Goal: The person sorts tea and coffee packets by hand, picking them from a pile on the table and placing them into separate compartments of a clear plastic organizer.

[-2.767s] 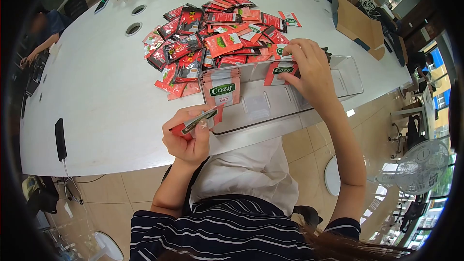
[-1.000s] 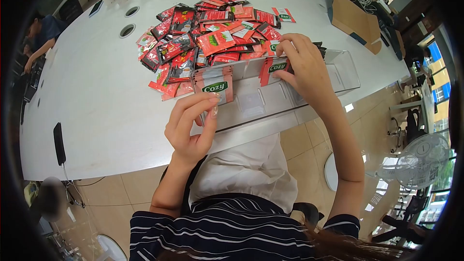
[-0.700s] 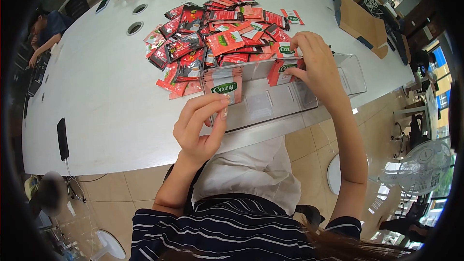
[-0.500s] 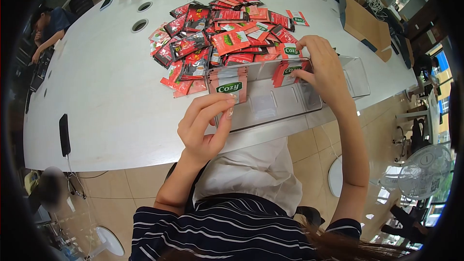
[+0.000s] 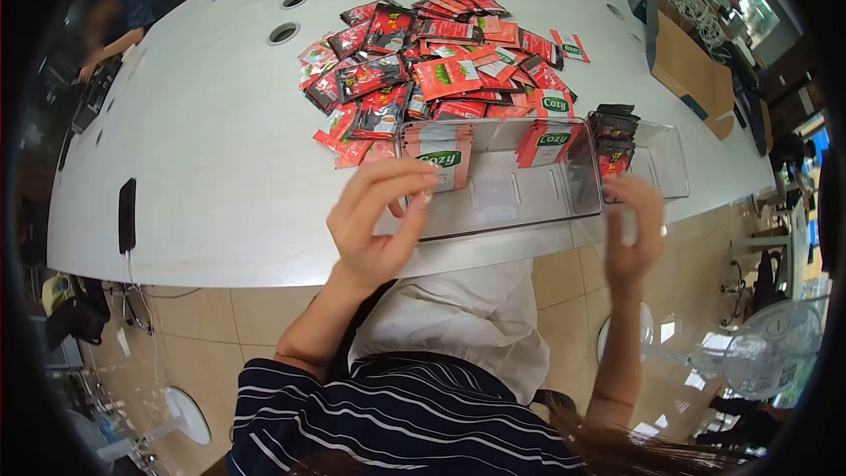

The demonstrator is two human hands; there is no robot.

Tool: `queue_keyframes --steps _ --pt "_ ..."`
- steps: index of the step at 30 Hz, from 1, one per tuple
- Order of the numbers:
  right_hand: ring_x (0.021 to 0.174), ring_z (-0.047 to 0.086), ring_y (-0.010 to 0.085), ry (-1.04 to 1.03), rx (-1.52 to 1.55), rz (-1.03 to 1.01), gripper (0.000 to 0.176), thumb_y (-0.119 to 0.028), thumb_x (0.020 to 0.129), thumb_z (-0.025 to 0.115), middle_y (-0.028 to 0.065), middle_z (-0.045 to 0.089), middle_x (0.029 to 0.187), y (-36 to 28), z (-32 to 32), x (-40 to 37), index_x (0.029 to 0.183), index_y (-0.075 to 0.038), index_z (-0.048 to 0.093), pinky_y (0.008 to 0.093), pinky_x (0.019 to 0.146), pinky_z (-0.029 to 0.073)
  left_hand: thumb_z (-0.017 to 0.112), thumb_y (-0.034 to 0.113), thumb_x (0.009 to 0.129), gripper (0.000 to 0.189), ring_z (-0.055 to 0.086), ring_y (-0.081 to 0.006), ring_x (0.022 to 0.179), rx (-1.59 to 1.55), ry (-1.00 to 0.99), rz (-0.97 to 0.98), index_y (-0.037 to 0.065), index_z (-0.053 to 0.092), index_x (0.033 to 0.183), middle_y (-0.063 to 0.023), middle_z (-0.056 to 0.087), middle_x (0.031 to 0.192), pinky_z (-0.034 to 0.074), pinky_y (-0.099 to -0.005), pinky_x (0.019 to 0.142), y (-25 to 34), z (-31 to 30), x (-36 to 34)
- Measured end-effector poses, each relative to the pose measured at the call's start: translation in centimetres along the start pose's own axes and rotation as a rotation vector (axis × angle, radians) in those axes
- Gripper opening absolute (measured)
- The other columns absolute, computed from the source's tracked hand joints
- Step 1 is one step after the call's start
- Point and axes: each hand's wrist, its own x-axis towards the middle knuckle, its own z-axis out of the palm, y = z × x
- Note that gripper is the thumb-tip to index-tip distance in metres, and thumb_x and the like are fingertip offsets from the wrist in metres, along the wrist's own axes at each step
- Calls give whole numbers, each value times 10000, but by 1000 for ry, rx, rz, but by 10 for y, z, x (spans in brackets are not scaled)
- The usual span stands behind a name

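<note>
A clear plastic bin (image 5: 520,222) stands at the table's front edge, with a stack of red Cozy sachets (image 5: 454,172) at its left end and a few more Cozy sachets (image 5: 548,143) upright at its right. My left hand (image 5: 377,216) is at the bin's left front corner, thumb and fingertips close together; whatever lies between them is too small to make out. My right hand (image 5: 633,225), blurred, hangs in front of a second clear bin (image 5: 671,163) holding dark sachets (image 5: 614,134), its fingers curled but apart and holding nothing visible.
Behind the bins lies a large heap of red and black sachets (image 5: 441,62). An open cardboard box (image 5: 692,70) with cables is at the back right. A black phone-like object (image 5: 128,216) lies at left. Another person (image 5: 115,26) sits at the far left.
My right hand has let go of the Cozy sachets at the bin's right end and moved down and right, uncovering the dark sachets. My left hand stays nearly in place. The view has shifted slightly.
</note>
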Motion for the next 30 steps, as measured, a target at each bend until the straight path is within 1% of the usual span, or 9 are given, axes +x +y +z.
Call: queue_keyframes --steps 5,6,10,12,16,19,23,26,30 --pt "1096 543 298 31 9 -53 240 -242 852 631 89 631 1107 -21 42 -34 1019 -70 642 424 967 366 599 -30 811 182 618 -164 854 130 -108 -120 11 643 983 -108 647 1002 502 -244 622 -5 -29 31" --pt "1122 530 300 57 40 -21 261 -270 852 631 84 626 1123 -24 50 -37 1033 -82 640 430 995 341 594 15 833 186 625 -212 876 181 -197 -159 16 633 1015 -107 644 1019 507 -300 735 -10 -38 39" --pt "1199 469 303 103 -116 5 299 -318 855 613 74 602 1182 -30 73 -48 1077 -118 621 446 1088 190 643 87 826 311 585 -271 1084 309 -494 -215 7 605 1124 -135 629 1148 419 -355 955 -48 -55 62" --pt "1215 453 303 150 -137 0 306 -336 861 598 69 596 1197 -26 80 -50 1084 -128 616 447 1110 133 662 199 806 454 555 -307 1111 362 -544 -153 28 553 1212 -155 585 1201 438 -382 943 -78 -50 66" --pt "1213 458 308 150 -146 -11 292 -302 857 584 71 596 1182 -25 80 -52 1085 -121 608 461 1107 151 691 376 745 730 496 -348 1179 632 -686 -156 55 440 1350 -198 483 1323 431 -405 975 -119 -29 61" --pt "1208 462 314 141 -173 -20 283 -263 851 572 77 596 1165 -24 79 -52 1089 -113 601 471 1103 156 726 341 741 809 457 -360 1237 702 -800 -318 120 350 1423 -204 359 1434 418 -411 986 -105 -19 73" --pt "1186 480 292 161 -182 -12 258 -293 873 571 49 611 1129 -26 80 -51 1065 -130 625 451 1112 160 701 276 738 715 594 -341 1032 721 -831 -297 127 421 1379 -197 535 1269 485 -403 864 -93 -26 76" --pt "1179 484 290 172 -174 -13 259 -292 872 570 46 611 1123 -26 81 -50 1063 -125 626 450 1111 164 664 216 768 553 636 -333 830 805 -835 -292 122 517 1293 -166 651 1018 507 -409 733 -85 -35 75" --pt "1172 488 288 174 -179 -19 264 -292 871 569 44 610 1120 -25 81 -51 1061 -119 627 453 1107 173 587 159 835 350 624 -337 724 853 -664 -219 134 601 1183 -140 661 821 490 -420 640 -93 -45 77"
